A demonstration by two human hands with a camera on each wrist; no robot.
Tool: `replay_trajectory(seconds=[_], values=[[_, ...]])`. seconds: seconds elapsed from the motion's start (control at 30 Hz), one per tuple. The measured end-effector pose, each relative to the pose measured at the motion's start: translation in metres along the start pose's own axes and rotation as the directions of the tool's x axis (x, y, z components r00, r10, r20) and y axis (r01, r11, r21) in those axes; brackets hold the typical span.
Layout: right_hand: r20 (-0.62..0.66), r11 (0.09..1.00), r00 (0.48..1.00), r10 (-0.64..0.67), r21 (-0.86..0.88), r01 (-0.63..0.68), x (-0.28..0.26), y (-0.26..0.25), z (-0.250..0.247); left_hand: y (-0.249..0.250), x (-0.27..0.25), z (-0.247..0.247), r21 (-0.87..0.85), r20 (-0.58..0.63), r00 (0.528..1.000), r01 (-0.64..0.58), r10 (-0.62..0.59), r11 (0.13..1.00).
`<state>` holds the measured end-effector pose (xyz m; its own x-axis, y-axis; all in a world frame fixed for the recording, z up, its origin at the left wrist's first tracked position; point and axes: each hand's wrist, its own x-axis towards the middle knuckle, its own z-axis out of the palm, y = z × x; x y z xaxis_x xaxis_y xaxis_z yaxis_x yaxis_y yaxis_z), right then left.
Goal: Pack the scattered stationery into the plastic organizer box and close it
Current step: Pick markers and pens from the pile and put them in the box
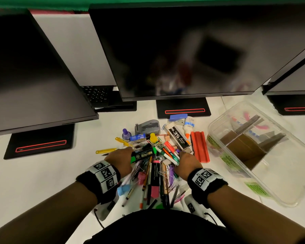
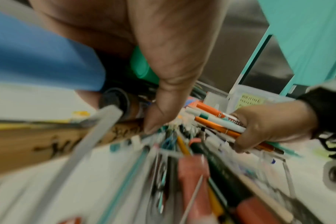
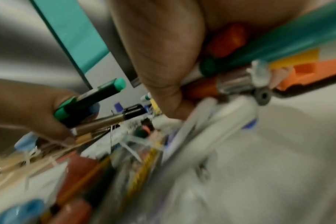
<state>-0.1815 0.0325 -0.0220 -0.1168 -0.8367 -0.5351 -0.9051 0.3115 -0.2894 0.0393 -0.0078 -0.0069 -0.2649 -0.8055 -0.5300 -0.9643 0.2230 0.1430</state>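
Observation:
A heap of pens, markers and paper clips (image 1: 155, 169) lies on the white desk between my hands. My left hand (image 1: 120, 160) grips a bundle at the heap's left side, with a green-and-black highlighter (image 1: 143, 154) in it, also seen in the right wrist view as the highlighter (image 3: 90, 98). My right hand (image 1: 185, 162) grips a bunch of orange, white and teal pens (image 2: 220, 125) at the heap's right side. The clear plastic organizer box (image 1: 264, 155) stands open at the right, with brown cardboard dividers inside.
Behind the heap lie a grey tape dispenser (image 1: 148, 126), a staples box (image 1: 178, 138), a glue bottle (image 1: 188, 127), a red-orange stapler (image 1: 200, 147) and yellow cutters (image 1: 106, 150). Three dark monitors (image 1: 183, 50) on black stands wall off the back of the desk.

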Motion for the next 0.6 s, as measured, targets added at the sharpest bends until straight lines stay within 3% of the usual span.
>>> replay_trajectory(seconds=[0.2, 0.33, 0.47, 0.53, 0.6], values=[[-0.052, 0.956, 0.996, -0.076, 0.28, 0.088, -0.01, 0.006, -0.037, -0.001, -0.017, -0.026, 0.025, -0.035, 0.999, -0.037, 0.037, 0.999], [0.015, 0.854, 0.998, -0.068, 0.517, 0.051, -0.019, 0.01, -0.065, 0.016, -0.021, -0.033, -0.109, -0.026, 0.996, -0.09, 0.087, 0.99], [0.019, 0.746, 1.0, -0.01, 0.666, -0.005, -0.018, 0.015, -0.076, 0.025, -0.006, -0.029, -0.37, 0.167, 0.985, 0.016, 0.049, 0.929], [0.043, 0.742, 0.999, 0.028, 0.669, -0.05, -0.017, 0.019, -0.07, 0.02, -0.001, -0.023, -0.4, 0.238, 0.971, 0.082, 0.016, 0.913], [0.076, 0.749, 0.996, 0.048, 0.657, -0.086, -0.017, 0.022, -0.063, 0.015, 0.003, -0.02, -0.516, 0.297, 0.955, 0.144, 0.018, 0.844]])
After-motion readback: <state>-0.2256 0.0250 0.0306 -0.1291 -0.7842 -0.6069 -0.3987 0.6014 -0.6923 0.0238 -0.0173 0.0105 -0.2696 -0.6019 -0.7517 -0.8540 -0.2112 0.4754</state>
